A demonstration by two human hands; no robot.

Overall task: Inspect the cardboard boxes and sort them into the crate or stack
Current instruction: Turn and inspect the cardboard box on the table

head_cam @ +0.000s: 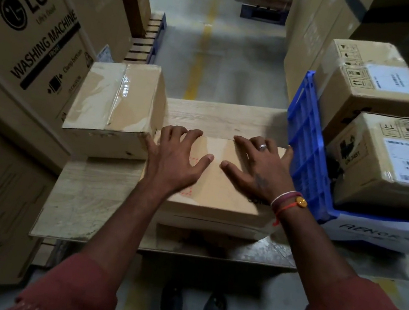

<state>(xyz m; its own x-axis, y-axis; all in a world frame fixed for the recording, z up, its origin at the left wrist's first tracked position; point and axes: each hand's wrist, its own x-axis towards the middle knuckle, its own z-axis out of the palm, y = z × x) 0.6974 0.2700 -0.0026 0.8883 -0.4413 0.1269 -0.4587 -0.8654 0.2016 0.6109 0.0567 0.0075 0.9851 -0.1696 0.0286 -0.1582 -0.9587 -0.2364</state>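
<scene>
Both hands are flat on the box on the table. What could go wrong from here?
1. The left hand and right hand only press on top of the middle box; lifted like this, it might slip.
2. The blue crate already holds two labelled boxes, so another may not seat well.
3. The taped box sits right beside it and could get nudged.

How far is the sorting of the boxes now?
Done: two labelled boxes sit in the blue crate; one taped box lies at the table's left. In hand: left hand and right hand press flat on the middle box, still unsorted.
</scene>
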